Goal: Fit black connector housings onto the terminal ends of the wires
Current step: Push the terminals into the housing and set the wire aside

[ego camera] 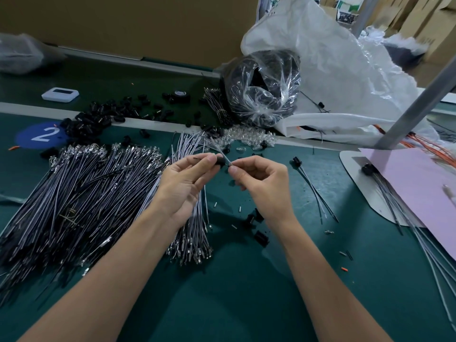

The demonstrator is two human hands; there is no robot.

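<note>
My left hand pinches a small black connector housing between thumb and fingers above the green table. My right hand pinches a grey wire at the point where it meets the housing; the wire runs up and to the left. A big bundle of dark wires with metal terminals lies at the left. A smaller grey bundle lies under my left wrist. Loose black housings are heaped at the back left.
A clear bag of black parts and a large white sack stand at the back. A finished wire pair with housing lies right of my hands. More finished wires lie on a pink sheet at the right, by a grey post.
</note>
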